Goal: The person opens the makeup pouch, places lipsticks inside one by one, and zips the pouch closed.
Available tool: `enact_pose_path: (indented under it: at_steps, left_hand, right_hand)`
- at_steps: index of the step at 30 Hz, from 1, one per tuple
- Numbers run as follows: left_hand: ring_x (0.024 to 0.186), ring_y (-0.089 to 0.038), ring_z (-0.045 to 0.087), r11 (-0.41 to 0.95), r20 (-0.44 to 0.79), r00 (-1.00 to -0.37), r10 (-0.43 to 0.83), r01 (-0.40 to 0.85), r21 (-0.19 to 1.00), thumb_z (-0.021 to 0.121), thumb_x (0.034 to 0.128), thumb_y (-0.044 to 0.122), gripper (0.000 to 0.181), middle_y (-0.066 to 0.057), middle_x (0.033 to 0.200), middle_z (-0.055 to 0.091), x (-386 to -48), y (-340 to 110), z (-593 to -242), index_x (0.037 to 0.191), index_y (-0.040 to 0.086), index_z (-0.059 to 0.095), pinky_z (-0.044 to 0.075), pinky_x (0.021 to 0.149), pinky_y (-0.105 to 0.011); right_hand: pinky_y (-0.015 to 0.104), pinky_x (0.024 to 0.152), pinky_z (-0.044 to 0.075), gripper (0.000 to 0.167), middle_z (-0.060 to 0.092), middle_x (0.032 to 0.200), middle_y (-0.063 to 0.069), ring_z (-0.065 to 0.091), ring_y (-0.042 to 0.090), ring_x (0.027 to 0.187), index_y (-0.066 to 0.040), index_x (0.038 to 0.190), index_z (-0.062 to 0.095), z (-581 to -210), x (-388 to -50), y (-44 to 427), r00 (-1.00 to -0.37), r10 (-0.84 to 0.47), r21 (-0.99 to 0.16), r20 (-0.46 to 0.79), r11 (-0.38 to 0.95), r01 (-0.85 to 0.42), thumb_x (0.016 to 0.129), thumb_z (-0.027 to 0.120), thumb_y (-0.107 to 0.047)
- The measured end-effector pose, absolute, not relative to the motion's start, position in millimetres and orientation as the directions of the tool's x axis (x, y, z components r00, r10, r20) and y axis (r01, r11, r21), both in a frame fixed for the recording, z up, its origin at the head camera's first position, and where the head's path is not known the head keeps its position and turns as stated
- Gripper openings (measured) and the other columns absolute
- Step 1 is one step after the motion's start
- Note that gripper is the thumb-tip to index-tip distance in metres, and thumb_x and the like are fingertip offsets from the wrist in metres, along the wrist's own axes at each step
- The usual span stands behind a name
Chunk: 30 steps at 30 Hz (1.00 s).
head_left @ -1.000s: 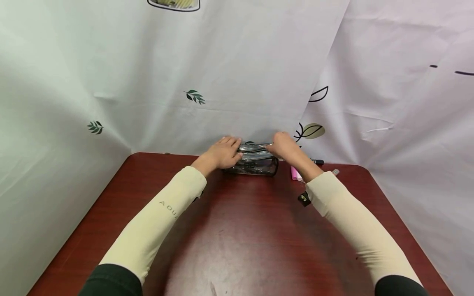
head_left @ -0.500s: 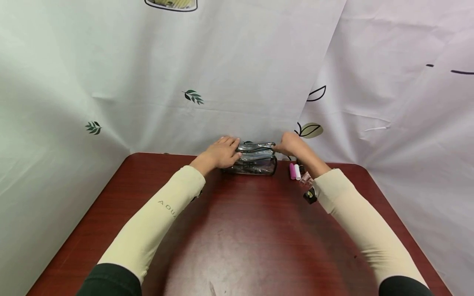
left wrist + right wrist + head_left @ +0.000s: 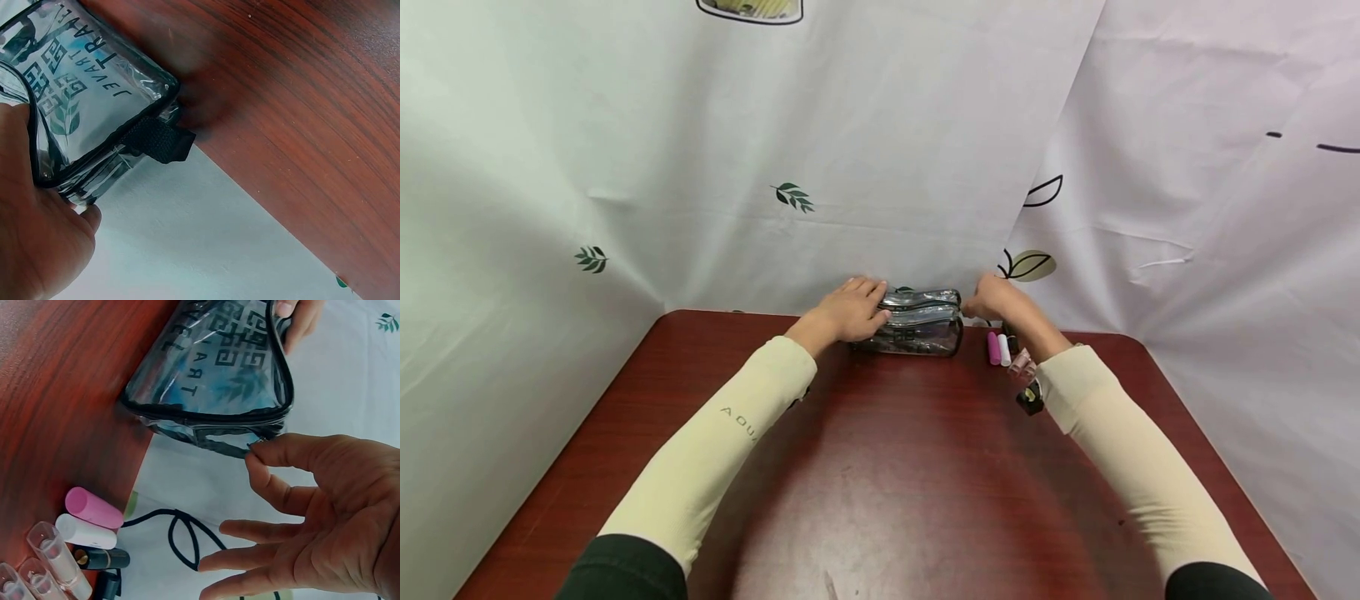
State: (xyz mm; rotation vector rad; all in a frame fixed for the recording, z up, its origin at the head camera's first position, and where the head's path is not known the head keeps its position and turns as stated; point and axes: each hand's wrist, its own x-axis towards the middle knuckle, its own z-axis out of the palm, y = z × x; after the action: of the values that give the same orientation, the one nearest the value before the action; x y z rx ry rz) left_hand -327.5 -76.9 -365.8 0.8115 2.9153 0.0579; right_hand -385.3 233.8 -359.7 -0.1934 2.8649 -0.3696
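A clear travel pouch with black trim [image 3: 925,337] stands at the table's far edge. My left hand [image 3: 848,312] grips its left end, with the thumb on one side in the left wrist view, where the pouch [image 3: 94,94] shows dark lettering and a black side tab [image 3: 159,140]. At the other end, my right hand [image 3: 994,300] is beside the corner. In the right wrist view, the thumb and index finger of that hand [image 3: 325,512] pinch a small zipper pull [image 3: 257,444] at the pouch's corner, while its other fingers are spread.
Right of the pouch lie a pink tube [image 3: 94,507], a white tube [image 3: 85,531], a black-and-gold tube [image 3: 103,557] and several clear pink-tinted vials [image 3: 59,559]. A small black item [image 3: 1030,398] is nearer the right sleeve. White patterned fabric [image 3: 880,150] rises behind the table [image 3: 880,467].
My right hand has moved rightward along the pouch's top to its right end, uncovering that end and more of the small tubes. The left hand has stayed in place.
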Motion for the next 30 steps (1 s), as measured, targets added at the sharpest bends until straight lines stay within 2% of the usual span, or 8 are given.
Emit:
enact_pose_path:
  at_steps: [3,8,12,15,17,20,26,30]
  left_hand:
    - [0.179,-0.036,0.014,0.857,-0.104,-0.851,0.516,0.511,0.07,0.031,0.1229,0.047,0.073,-0.017,0.19,0.019,-327,-77,-365,0.182,0.005,0.016,0.01,0.146,-0.048]
    - [0.179,-0.035,0.012,0.859,-0.111,-0.852,0.512,0.506,0.081,0.03,0.1232,0.047,0.073,-0.017,0.19,0.017,-327,-77,-365,0.182,0.006,0.015,0.008,0.146,-0.047]
    - [0.179,-0.035,0.012,0.859,-0.114,-0.852,0.511,0.505,0.082,0.029,0.1234,0.047,0.073,-0.016,0.19,0.017,-328,-78,-365,0.182,0.007,0.014,0.008,0.146,-0.047]
    - [0.179,-0.035,0.012,0.858,-0.121,-0.85,0.513,0.505,0.087,0.03,0.1234,0.046,0.073,-0.016,0.191,0.017,-327,-78,-364,0.182,0.007,0.014,0.008,0.146,-0.047]
    - [0.179,-0.035,0.012,0.857,-0.123,-0.848,0.515,0.507,0.092,0.031,0.1233,0.047,0.073,-0.016,0.191,0.017,-327,-78,-364,0.182,0.007,0.014,0.009,0.146,-0.047]
    - [0.179,-0.035,0.011,0.855,-0.123,-0.847,0.518,0.509,0.099,0.031,0.1234,0.046,0.073,-0.016,0.191,0.016,-326,-77,-364,0.182,0.007,0.014,0.009,0.146,-0.047]
    - [0.179,-0.035,0.01,0.854,-0.101,-0.849,0.519,0.508,0.117,0.028,0.1239,0.046,0.072,-0.015,0.191,0.015,-326,-78,-366,0.182,0.008,0.013,0.008,0.146,-0.048]
    - [0.179,-0.039,0.011,0.826,-0.052,-0.836,0.546,0.526,0.204,0.032,0.1234,0.046,0.072,-0.016,0.191,0.016,-331,-82,-369,0.183,0.01,0.015,0.011,0.146,-0.052]
  right_hand:
    - [0.043,0.079,0.057,0.028,0.073,0.101,0.015,0.063,0.029,0.09,-0.006,0.085,0.073,-357,-376,230,-0.958,-0.138,-0.269,-0.253,0.961,-0.068,0.097,0.072,-0.032]
    - [0.045,0.094,0.061,0.036,0.076,0.123,0.028,0.068,0.032,0.101,0.008,0.108,0.078,-324,-332,209,-0.952,-0.139,-0.25,-0.274,0.966,-0.07,0.105,0.072,-0.027]
    - [0.042,0.084,0.06,0.031,0.075,0.102,0.021,0.066,0.03,0.09,-0.001,0.087,0.075,-363,-373,230,-0.955,-0.202,-0.255,-0.217,0.956,-0.144,0.095,0.076,-0.031]
    - [0.043,0.082,0.058,0.023,0.071,0.095,0.016,0.062,0.03,0.086,-0.004,0.082,0.069,-382,-387,242,-0.952,-0.246,-0.231,-0.18,0.952,-0.202,0.087,0.071,-0.026]
    - [0.048,0.088,0.059,0.024,0.073,0.103,0.019,0.063,0.033,0.09,-0.001,0.088,0.071,-385,-383,240,-0.957,-0.215,-0.195,-0.194,0.965,-0.177,0.086,0.066,-0.024]
    - [0.053,0.097,0.061,0.028,0.076,0.115,0.025,0.067,0.036,0.097,0.002,0.094,0.073,-396,-386,245,-0.957,-0.182,-0.18,-0.227,0.973,-0.142,0.087,0.069,-0.025]
    - [0.055,0.096,0.062,0.025,0.076,0.111,0.027,0.069,0.036,0.093,0.0,0.086,0.073,-422,-406,253,-0.964,-0.149,-0.193,-0.218,0.975,-0.107,0.086,0.073,-0.025]
    - [0.054,0.095,0.062,0.023,0.077,0.111,0.026,0.067,0.033,0.092,0.001,0.088,0.075,-423,-407,252,-0.961,-0.166,-0.204,-0.22,0.971,-0.121,0.089,0.066,-0.021]
